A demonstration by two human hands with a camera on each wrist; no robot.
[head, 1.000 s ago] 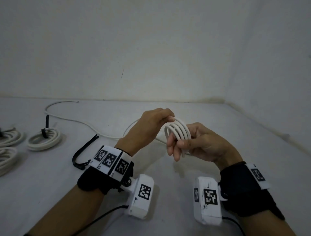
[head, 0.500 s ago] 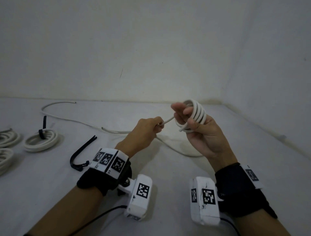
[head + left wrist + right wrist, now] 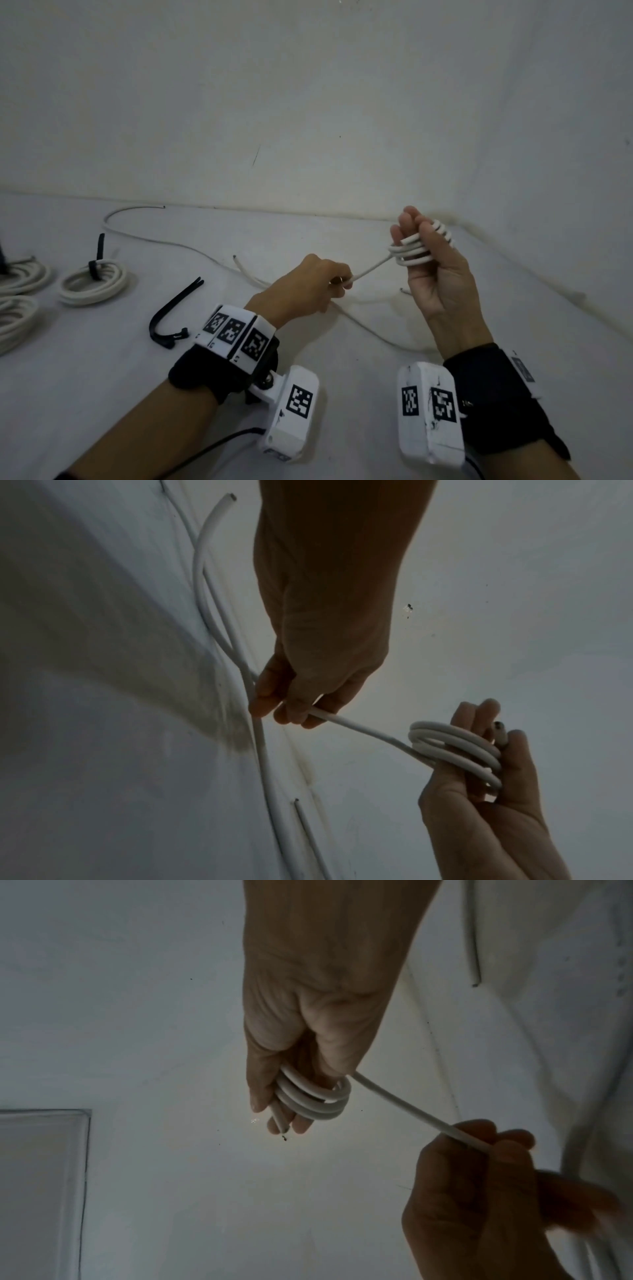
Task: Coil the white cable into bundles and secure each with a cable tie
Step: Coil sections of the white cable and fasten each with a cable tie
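A small coil of white cable [image 3: 412,257] [image 3: 455,750] [image 3: 315,1099] is wound in several turns round the fingers of my raised right hand [image 3: 435,270] [image 3: 294,1069], whose thumb presses on the turns. A straight run of the cable [image 3: 371,270] leads down and left to my left hand [image 3: 318,284] [image 3: 294,704], which pinches it between thumb and fingers. Behind that hand the loose cable [image 3: 154,240] trails across the white floor toward the back left. A black cable tie [image 3: 171,315] lies loose on the floor left of my left wrist.
Tied white cable bundles [image 3: 94,282] lie at the far left, one with a black tie sticking up, others [image 3: 17,294] cut by the frame edge. A second cable end [image 3: 239,263] lies behind my left hand. Walls close the back and right.
My right hand has lifted and moved right with the coil, palm turning toward me. The left hand has let go of the coil and slid down the cable, now stretched between the hands.
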